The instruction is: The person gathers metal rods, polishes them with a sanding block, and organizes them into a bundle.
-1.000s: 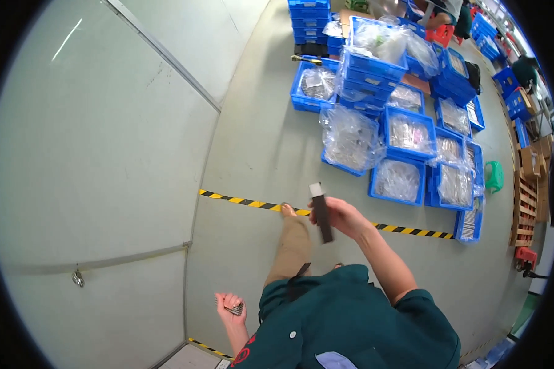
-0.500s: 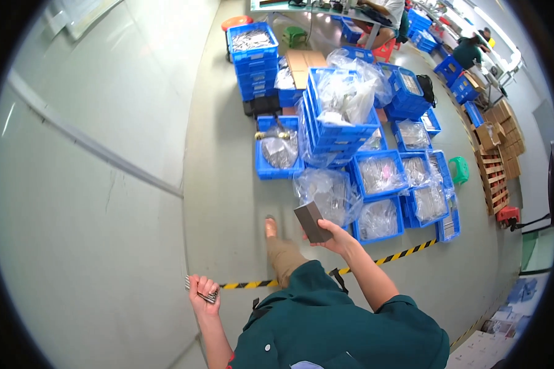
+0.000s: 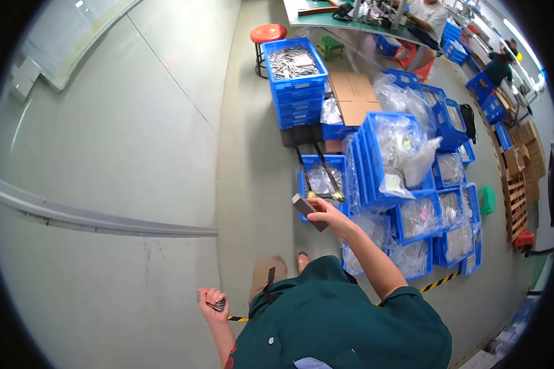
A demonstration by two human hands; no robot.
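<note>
My right hand (image 3: 331,216), held out in front, is closed around a dark grey rectangular block (image 3: 304,205). Beyond the block is a blue crate (image 3: 340,163) of plastic-wrapped metal parts, crossed by a black trolley handle (image 3: 325,163). Low on the left, close to the wall, my left hand (image 3: 212,312) is a fist around several small shiny metal pins (image 3: 219,304). Their ends stick out of both sides of the fist.
Stacked blue crates (image 3: 298,92), the top one full of metal parts, stand ahead. Bagged crates (image 3: 375,166) crowd the right. A grey wall (image 3: 154,141) runs along the left. A red stool (image 3: 268,33) and a green worktable (image 3: 326,18) are farther off, with people working.
I have stepped forward, so the crates appear nearer and farther right. Both hands keep their holds; the block has turned and now lies in front of the trolley handle.
</note>
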